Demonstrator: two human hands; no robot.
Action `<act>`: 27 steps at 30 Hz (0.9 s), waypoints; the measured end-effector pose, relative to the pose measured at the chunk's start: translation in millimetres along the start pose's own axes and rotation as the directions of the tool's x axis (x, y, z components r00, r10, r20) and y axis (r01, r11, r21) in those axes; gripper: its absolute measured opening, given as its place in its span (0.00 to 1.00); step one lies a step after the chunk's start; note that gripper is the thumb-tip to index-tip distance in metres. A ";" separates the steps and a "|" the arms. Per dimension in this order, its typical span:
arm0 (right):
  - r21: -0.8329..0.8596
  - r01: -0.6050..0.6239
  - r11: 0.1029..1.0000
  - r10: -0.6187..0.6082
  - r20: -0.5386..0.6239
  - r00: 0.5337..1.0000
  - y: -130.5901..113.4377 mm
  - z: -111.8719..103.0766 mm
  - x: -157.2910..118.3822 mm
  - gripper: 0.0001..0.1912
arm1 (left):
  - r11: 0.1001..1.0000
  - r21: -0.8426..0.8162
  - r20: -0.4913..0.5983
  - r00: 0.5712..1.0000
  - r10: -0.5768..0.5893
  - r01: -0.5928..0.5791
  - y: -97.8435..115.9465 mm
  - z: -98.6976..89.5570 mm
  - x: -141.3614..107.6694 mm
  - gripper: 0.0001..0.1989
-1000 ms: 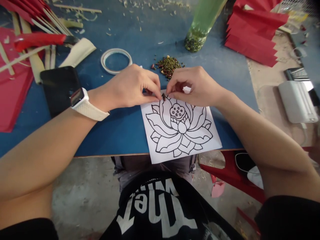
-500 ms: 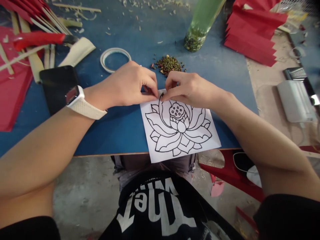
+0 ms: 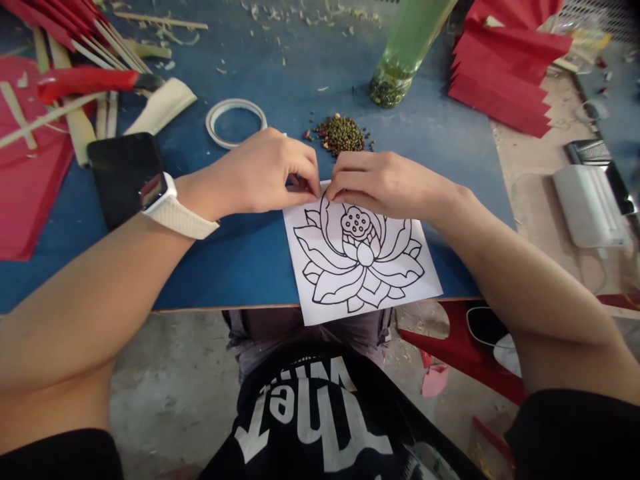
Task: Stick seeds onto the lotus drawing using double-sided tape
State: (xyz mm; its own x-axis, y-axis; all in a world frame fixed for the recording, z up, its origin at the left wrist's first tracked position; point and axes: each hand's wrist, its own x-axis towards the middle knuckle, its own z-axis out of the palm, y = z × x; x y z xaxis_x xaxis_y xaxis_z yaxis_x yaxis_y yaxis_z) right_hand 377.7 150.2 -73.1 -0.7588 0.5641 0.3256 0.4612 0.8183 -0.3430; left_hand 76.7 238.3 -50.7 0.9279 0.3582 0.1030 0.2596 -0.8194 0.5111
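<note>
A white sheet of paper [image 3: 325, 307] with a black-outlined lotus drawing lies at the table's near edge, its lower part overhanging. My left hand [image 3: 280, 170] is at the sheet's top left corner, thumb and fingers pinched together. Close beside it, my right hand [image 3: 377, 179] rests over the top of the drawing with fingers closed and tips pressed near a petal line. Whatever either pinch holds is too small or hidden to make out. Just beyond the hands sits a small pile of green and reddish beans [image 3: 343, 133].
Left of the pile lies a roll of tape [image 3: 213, 127]. A black phone [image 3: 120, 177], a red-handled knife [image 3: 90, 81] and bamboo strips are farther left. A green bottle [image 3: 400, 63] stands behind; red folded paper [image 3: 500, 80] and a white power bank [image 3: 587, 207] lie right.
The right fingers have flattened down and closed at the top of the drawing. The left hand stays nearly in place. The whole view has shifted slightly.
</note>
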 end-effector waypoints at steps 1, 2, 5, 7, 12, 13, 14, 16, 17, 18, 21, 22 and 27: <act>0.008 -0.017 1.000 0.017 -0.010 1.000 0.5 -1.7 0.0 0.14 | 1.000 -0.001 -0.002 1.000 0.001 -0.001 -0.2 0.4 0.1 0.14; 0.010 -0.048 0.999 0.049 -0.028 0.998 2.5 -3.9 -0.6 0.14 | 1.000 -0.013 -0.014 1.000 0.005 -0.005 -0.8 1.2 -0.1 0.14; -0.042 -0.201 0.979 0.196 -0.103 0.975 20.5 -10.8 -6.5 0.09 | 0.997 -0.066 -0.069 0.997 0.023 -0.027 -3.5 4.2 -1.4 0.14; -0.123 -0.295 0.948 0.275 -0.156 0.949 40.5 -14.5 -14.2 0.07 | 0.997 -0.072 -0.080 0.996 0.033 -0.039 -4.2 5.7 -2.0 0.14; -0.168 -0.472 0.865 0.411 -0.300 0.861 81.2 -17.6 -34.4 0.08 | 0.997 -0.053 -0.080 0.996 0.046 -0.050 -3.4 6.4 -2.1 0.14; -0.156 -0.485 0.860 0.425 -0.308 0.851 84.4 -16.9 -36.6 0.08 | 0.997 -0.056 -0.082 0.995 0.051 -0.055 -3.7 6.4 -2.2 0.14; -0.135 -0.502 0.854 0.442 -0.320 0.838 86.3 -15.7 -38.0 0.08 | 0.996 -0.062 -0.086 0.995 0.054 -0.060 -4.2 6.5 -2.3 0.14; -0.088 -0.525 0.846 0.471 -0.336 0.816 87.6 -12.2 -38.9 0.07 | 0.995 -0.073 -0.093 0.994 0.055 -0.062 -5.5 6.7 -2.6 0.14; -0.068 -0.533 0.844 0.482 -0.341 0.807 87.9 -10.3 -38.7 0.07 | 0.995 -0.077 -0.096 0.994 0.053 -0.061 -6.0 6.8 -2.7 0.14; -0.054 -0.533 0.844 0.485 -0.348 0.802 87.9 -8.5 -38.2 0.07 | 0.995 -0.080 -0.096 0.994 0.052 -0.060 -6.4 6.9 -2.7 0.14; -0.028 -0.517 0.856 0.471 -0.373 0.800 85.9 -6.5 -35.8 0.09 | 0.996 -0.068 -0.086 0.995 0.057 -0.063 -6.6 7.0 -2.2 0.14; -0.020 -0.519 0.854 0.474 -0.377 0.796 83.7 -7.5 -34.6 0.09 | 0.996 -0.061 -0.081 0.995 0.060 -0.065 -6.5 7.0 -2.0 0.14; -0.065 -0.587 0.807 0.539 -0.326 0.777 63.2 -20.7 -27.1 0.11 | 0.996 -0.053 -0.088 0.994 0.065 -0.070 -8.0 7.2 -2.8 0.14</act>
State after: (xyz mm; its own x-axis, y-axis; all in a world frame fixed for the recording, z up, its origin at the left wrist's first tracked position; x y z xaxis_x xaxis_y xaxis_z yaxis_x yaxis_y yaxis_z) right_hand 436.9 188.9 -85.4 -0.1910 0.9151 0.3550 0.8475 0.3362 -0.4108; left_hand 74.0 240.6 -61.3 0.9158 0.3422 0.2103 0.1798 -0.8174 0.5473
